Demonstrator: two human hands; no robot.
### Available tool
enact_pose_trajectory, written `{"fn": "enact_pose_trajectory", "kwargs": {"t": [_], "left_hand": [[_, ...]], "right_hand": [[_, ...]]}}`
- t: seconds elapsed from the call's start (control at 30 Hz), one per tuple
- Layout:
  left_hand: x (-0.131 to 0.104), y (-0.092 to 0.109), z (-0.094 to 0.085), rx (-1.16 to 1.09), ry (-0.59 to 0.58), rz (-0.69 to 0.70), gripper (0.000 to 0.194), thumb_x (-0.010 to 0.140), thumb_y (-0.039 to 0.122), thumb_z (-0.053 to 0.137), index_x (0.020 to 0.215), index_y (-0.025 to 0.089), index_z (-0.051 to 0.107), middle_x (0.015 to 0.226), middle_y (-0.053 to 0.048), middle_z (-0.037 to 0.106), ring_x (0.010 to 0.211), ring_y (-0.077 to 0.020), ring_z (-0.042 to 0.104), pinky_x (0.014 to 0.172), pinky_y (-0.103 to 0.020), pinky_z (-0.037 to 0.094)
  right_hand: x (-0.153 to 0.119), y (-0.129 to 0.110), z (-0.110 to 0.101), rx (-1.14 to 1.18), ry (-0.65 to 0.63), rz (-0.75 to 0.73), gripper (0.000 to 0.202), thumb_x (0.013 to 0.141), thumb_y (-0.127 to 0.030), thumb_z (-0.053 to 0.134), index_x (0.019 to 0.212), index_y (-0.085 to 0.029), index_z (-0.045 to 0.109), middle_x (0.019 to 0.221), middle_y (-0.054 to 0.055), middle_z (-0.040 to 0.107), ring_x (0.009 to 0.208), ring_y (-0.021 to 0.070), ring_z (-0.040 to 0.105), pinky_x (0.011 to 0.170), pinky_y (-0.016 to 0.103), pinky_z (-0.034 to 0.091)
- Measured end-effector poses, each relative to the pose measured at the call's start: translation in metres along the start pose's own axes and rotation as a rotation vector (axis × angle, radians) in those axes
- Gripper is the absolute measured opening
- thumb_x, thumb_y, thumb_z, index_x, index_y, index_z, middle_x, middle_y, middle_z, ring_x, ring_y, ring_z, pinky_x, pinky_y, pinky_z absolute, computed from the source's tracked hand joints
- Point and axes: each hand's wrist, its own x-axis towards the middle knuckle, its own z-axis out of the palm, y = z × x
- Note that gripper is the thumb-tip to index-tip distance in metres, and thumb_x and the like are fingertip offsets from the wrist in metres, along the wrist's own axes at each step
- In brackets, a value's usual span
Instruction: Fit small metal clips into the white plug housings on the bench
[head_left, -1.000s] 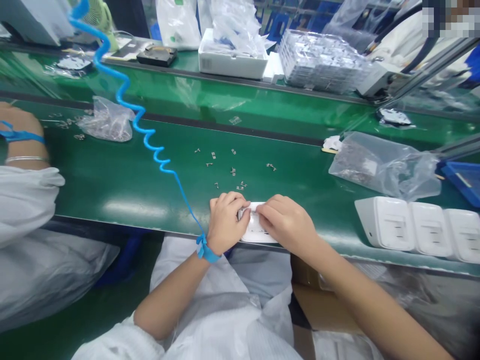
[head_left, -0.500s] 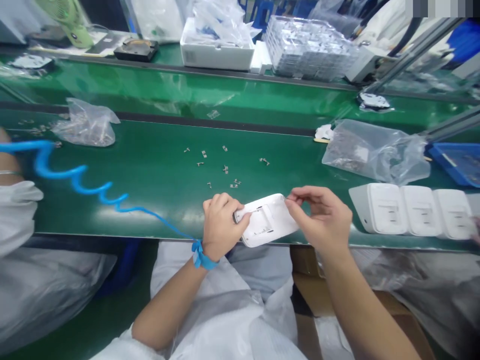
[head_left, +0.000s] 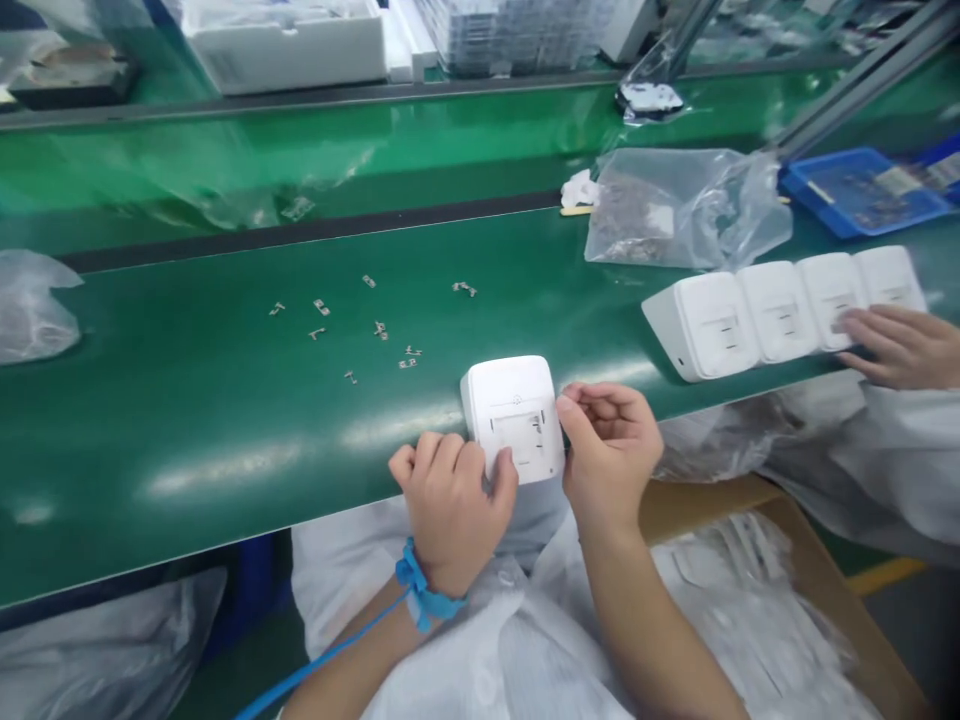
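A white plastic housing [head_left: 515, 390] with a recessed, slotted face stands at the bench's front edge. My left hand [head_left: 457, 500] grips its lower left side, with the thumb on the face and the other fingers curled. At the housing's right edge, my right hand [head_left: 611, 440] pinches thumb and forefinger together. Whatever may be between those fingertips is too small to make out. Small metal pieces [head_left: 381, 330] lie scattered on the green bench beyond the housing. A blue wrist strap [head_left: 424, 585] with a cord circles my left wrist.
On the right, several similar white housings [head_left: 724, 330] form a row, with a co-worker's hand [head_left: 900, 345] on them. Behind them are a clear bag of small parts [head_left: 637, 215] and a blue tray [head_left: 862, 190]. An open carton [head_left: 757, 490] stands below the bench edge.
The housing has turned from a slant to nearly upright, its face toward me. My view has swung right and down. The co-worker's hand now shows more fully over the row.
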Motion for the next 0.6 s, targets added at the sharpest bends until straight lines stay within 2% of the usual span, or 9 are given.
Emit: {"fn": "enact_pose_trajectory", "kwargs": {"t": [0.13,0.27,0.33,0.47,0.53,0.6], "left_hand": [[0.003,0.001,-0.002,-0.005,-0.030,0.003,0.037,0.092,0.033,0.056,0.061,0.020,0.042,0.063,-0.001,0.051,0.073,-0.0190,0.048,0.074,-0.042,0.028],[0.007,-0.009,-0.014,0.044,-0.047,-0.023,0.033,0.089,0.033,0.060,0.062,0.021,0.044,0.066,-0.001,0.053,0.075,-0.0200,0.050,0.075,-0.042,0.027],[0.010,-0.020,-0.023,0.080,-0.032,-0.059,0.029,0.086,0.035,0.065,0.067,0.021,0.049,0.071,-0.001,0.056,0.079,-0.0214,0.052,0.076,-0.042,0.027],[0.018,-0.046,-0.036,0.049,0.004,-0.111,0.017,0.086,0.035,0.069,0.080,0.022,0.060,0.085,-0.001,0.064,0.086,-0.0223,0.057,0.079,-0.041,0.028],[0.020,-0.054,-0.037,-0.005,0.008,-0.118,0.015,0.087,0.035,0.070,0.082,0.023,0.062,0.085,0.000,0.065,0.085,-0.0208,0.058,0.079,-0.039,0.029],[0.019,-0.056,-0.036,-0.038,0.029,-0.111,0.018,0.087,0.034,0.071,0.078,0.021,0.061,0.082,0.001,0.064,0.082,-0.0190,0.058,0.077,-0.037,0.029]], "right_hand": [[-0.001,-0.003,0.001,0.030,-0.010,0.042,0.023,0.078,-0.024,0.078,0.094,-0.021,0.061,0.087,0.003,0.070,0.078,0.0142,0.067,0.075,0.029,0.056],[0.000,-0.006,-0.002,0.081,-0.005,0.089,0.027,0.074,-0.023,0.079,0.092,-0.022,0.058,0.085,0.002,0.069,0.077,0.0150,0.066,0.074,0.031,0.055],[0.006,-0.012,-0.006,0.201,-0.051,0.209,0.030,0.070,-0.022,0.080,0.088,-0.023,0.056,0.077,-0.001,0.065,0.070,0.0139,0.062,0.068,0.030,0.053],[0.018,-0.035,-0.016,0.433,-0.322,0.578,0.031,0.064,-0.027,0.080,0.082,-0.024,0.054,0.064,-0.005,0.049,0.053,0.0099,0.042,0.051,0.026,0.040],[0.020,-0.045,-0.019,0.471,-0.363,0.650,0.031,0.063,-0.025,0.080,0.081,-0.024,0.055,0.062,-0.007,0.044,0.052,0.0089,0.038,0.050,0.026,0.037],[0.018,-0.049,-0.019,0.475,-0.325,0.640,0.030,0.064,-0.022,0.081,0.081,-0.024,0.056,0.061,-0.007,0.045,0.054,0.0087,0.039,0.051,0.025,0.038]]}}
